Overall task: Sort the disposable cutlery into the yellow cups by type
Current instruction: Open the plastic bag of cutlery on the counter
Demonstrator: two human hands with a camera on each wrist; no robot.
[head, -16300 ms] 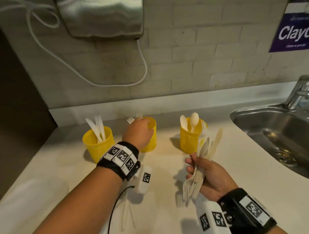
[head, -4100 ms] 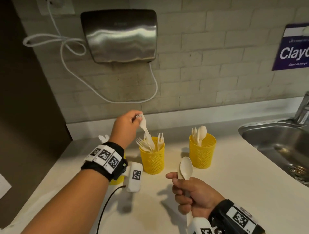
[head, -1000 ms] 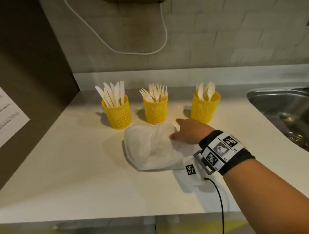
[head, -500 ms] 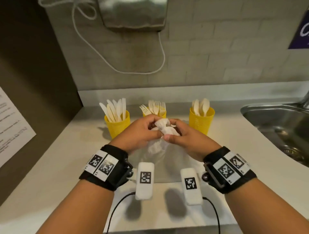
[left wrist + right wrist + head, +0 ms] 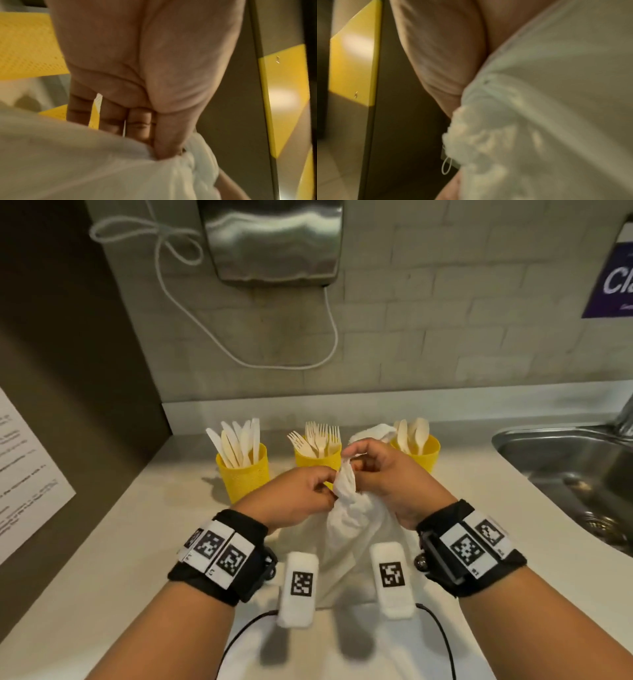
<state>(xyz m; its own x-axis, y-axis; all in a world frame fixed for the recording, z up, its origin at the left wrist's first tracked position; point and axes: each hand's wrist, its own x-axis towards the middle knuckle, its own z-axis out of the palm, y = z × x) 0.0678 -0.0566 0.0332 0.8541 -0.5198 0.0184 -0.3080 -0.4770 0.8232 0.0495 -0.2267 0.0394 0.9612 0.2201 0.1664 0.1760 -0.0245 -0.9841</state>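
Note:
Three yellow cups stand in a row at the back of the counter: the left cup [image 5: 244, 474] holds knives, the middle cup [image 5: 313, 457] forks, the right cup [image 5: 419, 451] spoons. In front of them sits a white plastic bag [image 5: 352, 529] with a twisted, knotted neck. My left hand [image 5: 325, 487] pinches the neck from the left. My right hand [image 5: 352, 457] pinches a strip of it from the right, slightly higher. In the left wrist view the thumb of my left hand [image 5: 163, 146] presses into the bag [image 5: 85, 169]. The right wrist view is blurred; the bag [image 5: 547, 108] fills it.
A steel sink [image 5: 565, 463] lies at the right. On the tiled wall hang a hand dryer [image 5: 270, 241] with a looped white cord and a purple sign [image 5: 613, 278]. A printed sheet [image 5: 27, 474] is on the dark left wall. The counter [image 5: 137, 535] stretches left of the bag.
One second ago only my right hand lay on the bag. Both hands then took its neck, and now my right hand has risen a little with a strip of it.

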